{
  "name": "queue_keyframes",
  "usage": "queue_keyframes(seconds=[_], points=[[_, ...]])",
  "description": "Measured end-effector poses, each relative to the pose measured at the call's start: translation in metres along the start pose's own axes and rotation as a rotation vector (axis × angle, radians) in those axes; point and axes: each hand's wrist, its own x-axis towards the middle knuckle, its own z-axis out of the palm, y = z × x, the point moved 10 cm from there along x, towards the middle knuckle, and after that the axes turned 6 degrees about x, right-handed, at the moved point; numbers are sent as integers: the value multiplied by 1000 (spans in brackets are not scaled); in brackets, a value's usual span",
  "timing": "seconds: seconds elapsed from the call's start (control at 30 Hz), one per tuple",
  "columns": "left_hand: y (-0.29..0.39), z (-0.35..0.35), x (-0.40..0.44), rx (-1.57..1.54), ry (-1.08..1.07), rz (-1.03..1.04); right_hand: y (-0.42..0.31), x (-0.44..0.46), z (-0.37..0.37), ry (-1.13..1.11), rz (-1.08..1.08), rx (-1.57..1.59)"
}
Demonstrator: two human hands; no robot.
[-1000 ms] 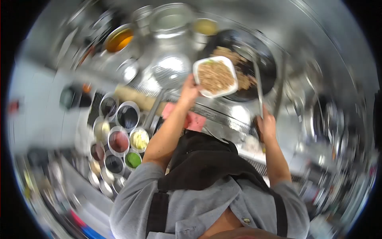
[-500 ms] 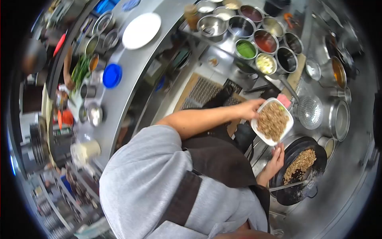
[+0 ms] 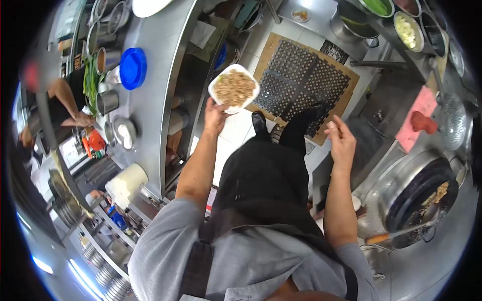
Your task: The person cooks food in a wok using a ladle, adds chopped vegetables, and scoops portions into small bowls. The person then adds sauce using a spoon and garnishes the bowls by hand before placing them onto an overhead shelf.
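Observation:
My left hand point(image 3: 216, 118) grips the near rim of a white square bowl point(image 3: 214, 86) filled with brown fried rice point(image 3: 234, 88). It holds the bowl out over the floor, beside the left counter. My right hand point(image 3: 342, 140) is apart from the bowl, empty, its fingers loosely spread above the floor mat's right side. On the stove at the right, a black wok point(image 3: 401, 200) has some rice left in it. A utensil with a wooden handle point(image 3: 379, 238) rests across the wok's edge.
A steel counter point(image 3: 155, 100) runs along the left, bearing a blue round lid point(image 3: 133, 68) and a white plate point(image 3: 150, 5). Another person's arms point(image 3: 68, 100) are beyond it. A perforated rubber mat point(image 3: 301, 80) covers the floor. At right are a pink cloth point(image 3: 415, 113) and a strainer point(image 3: 453, 123).
The bowl has moved left, away from the wok, in my left hand. My right hand has let go of it. My view and body have turned left.

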Motion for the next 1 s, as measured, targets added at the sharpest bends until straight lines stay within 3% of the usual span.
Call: queue_keyframes(seconds=[0.2, 0.37, 0.47, 0.57, 0.63, 0.73, 0.83, 0.9, 0.93, 0.97, 1.0], points=[[-30, -137, 115, -161, 220, 47, 154, -29, 90, -118, 284, -99], [-22, -207, 193, -162, 128, 205, 232, -62, 107, -148, 449, -161], [-11, -216, 220, -285, -41, 264, 257, -70, 96, -138, 504, -224], [5, -213, 230, -12, -59, 365, 263, -70, 85, -114, 510, -228], [-10, -233, 238, -260, 142, 122, 264, -69, 78, -111, 508, -237], [-8, -245, 232, -225, 313, 147, 267, -68, 71, -116, 479, -316], [-13, -259, 218, -176, 346, 262, 271, -74, 68, -128, 473, -367], [-25, -230, 173, 219, 371, 164, 267, -83, 68, -168, 474, -417], [-35, -215, 158, 848, 235, 149, 264, -86, 70, -185, 450, -420], [-84, -220, 136, 854, 55, 153, 263, -93, 69, -235, 405, -563], [-114, -207, 100, 1296, -88, 561, 258, -95, 74, -298, 335, -707]])
